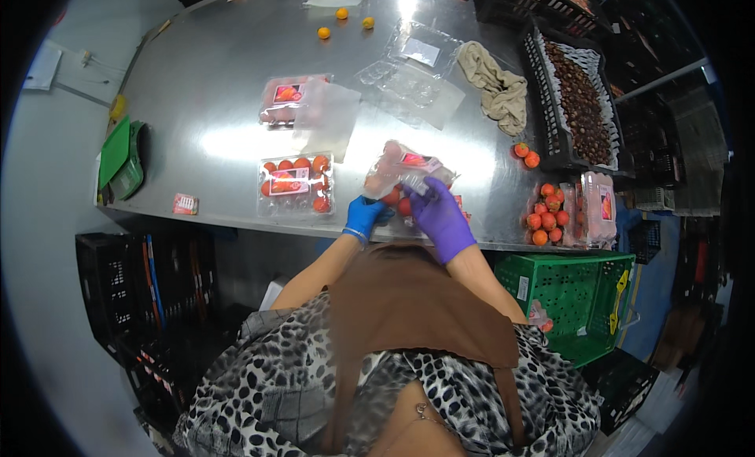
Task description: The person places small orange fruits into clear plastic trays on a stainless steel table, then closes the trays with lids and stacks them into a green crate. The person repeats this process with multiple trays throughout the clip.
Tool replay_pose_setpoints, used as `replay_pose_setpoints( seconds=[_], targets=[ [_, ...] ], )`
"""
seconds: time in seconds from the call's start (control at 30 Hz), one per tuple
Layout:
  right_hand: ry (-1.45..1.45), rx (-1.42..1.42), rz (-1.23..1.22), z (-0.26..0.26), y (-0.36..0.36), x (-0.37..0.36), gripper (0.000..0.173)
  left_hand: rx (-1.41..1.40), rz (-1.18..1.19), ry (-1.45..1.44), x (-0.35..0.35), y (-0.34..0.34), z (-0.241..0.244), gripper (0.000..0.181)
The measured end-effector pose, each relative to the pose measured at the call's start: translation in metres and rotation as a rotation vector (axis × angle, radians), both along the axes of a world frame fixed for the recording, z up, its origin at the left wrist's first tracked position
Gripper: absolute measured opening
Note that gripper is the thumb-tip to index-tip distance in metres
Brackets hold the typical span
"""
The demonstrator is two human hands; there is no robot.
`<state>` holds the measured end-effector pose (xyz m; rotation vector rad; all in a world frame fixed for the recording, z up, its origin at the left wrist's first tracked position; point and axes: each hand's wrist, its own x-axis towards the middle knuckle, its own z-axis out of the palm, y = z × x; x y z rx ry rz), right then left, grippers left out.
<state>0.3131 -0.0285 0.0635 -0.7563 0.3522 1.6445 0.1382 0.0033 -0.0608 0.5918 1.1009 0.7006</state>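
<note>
My left hand [364,216] in a blue glove grips the lower left edge of a clear plastic clamshell of red fruit [394,168] at the table's front edge. My right hand [439,215] in a purple glove has its fingers on the right side of the same clamshell, whose lid bears a pink label and looks tilted up. To the left lies a labelled clamshell of red fruit [295,184], its lower row partly unfilled. Behind that one, another labelled clamshell [283,100] is partly under a translucent sheet [330,118].
On the metal table [194,91] are loose red fruits [548,215], upright clamshells [598,209], a beige cloth [495,85], empty plastic packaging [413,85] and a green scale [124,162]. A black crate of brown nuts [578,97] borders the right; a green crate [566,303] stands below.
</note>
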Motion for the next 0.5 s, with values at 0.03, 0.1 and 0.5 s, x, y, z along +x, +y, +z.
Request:
replay_pose_setpoints(
  seconds=[0.03,0.1,0.5],
  targets=[
    [-0.004,-0.047,-0.013,0.008,0.007,-0.001,0.035,-0.014,-0.008,0.015,0.0,0.0,-0.001,0.022],
    [-0.017,-0.136,-0.046,0.017,0.018,-0.004,0.034,-0.04,-0.03,0.039,0.001,0.001,0.002,0.021],
    [-0.387,0.005,-0.159,-0.006,0.046,0.02,0.024,-0.134,-0.048,-0.037,0.003,0.003,0.002,0.032]
  ],
)
